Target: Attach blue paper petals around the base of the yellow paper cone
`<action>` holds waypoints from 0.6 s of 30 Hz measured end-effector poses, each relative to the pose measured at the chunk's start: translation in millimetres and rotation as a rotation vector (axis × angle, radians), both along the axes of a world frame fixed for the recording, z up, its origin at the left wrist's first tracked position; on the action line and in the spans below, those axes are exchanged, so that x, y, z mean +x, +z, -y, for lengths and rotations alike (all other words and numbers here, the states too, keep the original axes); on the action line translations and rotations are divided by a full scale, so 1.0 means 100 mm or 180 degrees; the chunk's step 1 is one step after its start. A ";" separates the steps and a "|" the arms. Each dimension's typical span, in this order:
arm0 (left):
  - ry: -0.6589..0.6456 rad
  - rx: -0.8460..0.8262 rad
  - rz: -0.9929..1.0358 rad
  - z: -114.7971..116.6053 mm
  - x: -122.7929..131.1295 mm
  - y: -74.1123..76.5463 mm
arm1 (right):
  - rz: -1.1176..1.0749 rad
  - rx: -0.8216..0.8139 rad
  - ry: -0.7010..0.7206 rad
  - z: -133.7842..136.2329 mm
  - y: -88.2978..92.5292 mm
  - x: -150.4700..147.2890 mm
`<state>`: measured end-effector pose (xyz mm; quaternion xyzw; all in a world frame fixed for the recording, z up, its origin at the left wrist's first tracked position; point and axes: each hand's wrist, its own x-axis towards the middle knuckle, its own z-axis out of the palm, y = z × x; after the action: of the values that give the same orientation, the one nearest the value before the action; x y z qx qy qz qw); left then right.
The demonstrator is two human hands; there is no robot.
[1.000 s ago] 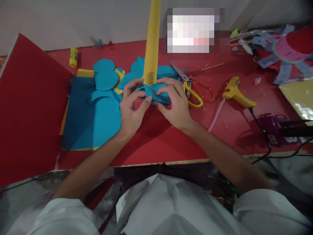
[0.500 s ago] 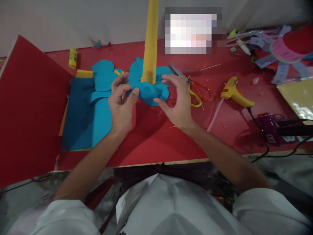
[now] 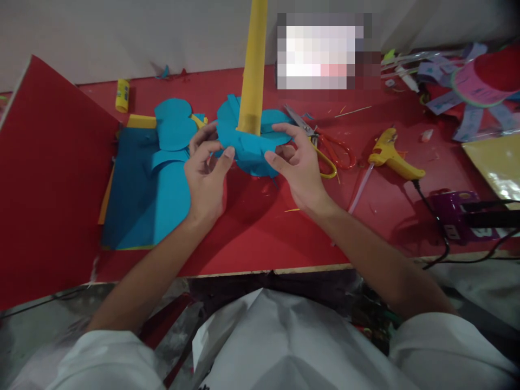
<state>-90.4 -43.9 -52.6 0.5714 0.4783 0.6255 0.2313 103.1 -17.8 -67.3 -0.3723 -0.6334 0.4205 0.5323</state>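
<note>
A blue paper piece with rounded lobes, like a flower (image 3: 254,154), is between my hands over the red table. A yellow paper tube (image 3: 252,70) stands up from its middle. My left hand (image 3: 207,176) pinches the left edge of the blue flower between thumb and fingers. On the right side, my right hand (image 3: 303,173) grips the near edge with the thumb on top and the fingers curled behind. Scissors with red handles (image 3: 337,149) lie just beyond my right hand, beside a yellow-handled pair (image 3: 328,165). The underside of the flower is hidden.
Blue paper sheets (image 3: 170,206) and a cut blue shape (image 3: 174,124) lie to the left, near a red board (image 3: 52,179). A yellow glue stick (image 3: 122,96) stands behind. Rightward are a yellow glue gun (image 3: 396,157) and a purple power block (image 3: 455,216) with cords.
My right thumb and fingers have closed in on the near right edge of the blue flower. The flower's front lobe has flattened slightly; my left hand keeps its pinch.
</note>
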 end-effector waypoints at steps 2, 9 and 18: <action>-0.0059 0.0099 -0.0041 0.00 0.02 -0.03 | 0.0023 0.0034 -0.0014 0.02 0.02 -0.01; -0.0089 -0.0040 -0.0070 0.05 0.08 -0.09 | 0.0000 -0.0018 -0.0175 0.09 0.12 -0.05; -0.0124 -0.0060 -0.0036 0.05 0.07 -0.10 | -0.0043 0.0124 -0.0265 0.06 0.11 -0.03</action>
<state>-83.7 -49.0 -62.6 0.5819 0.4743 0.6131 0.2461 100.3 -24.3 -56.8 -0.3851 -0.6218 0.3880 0.5608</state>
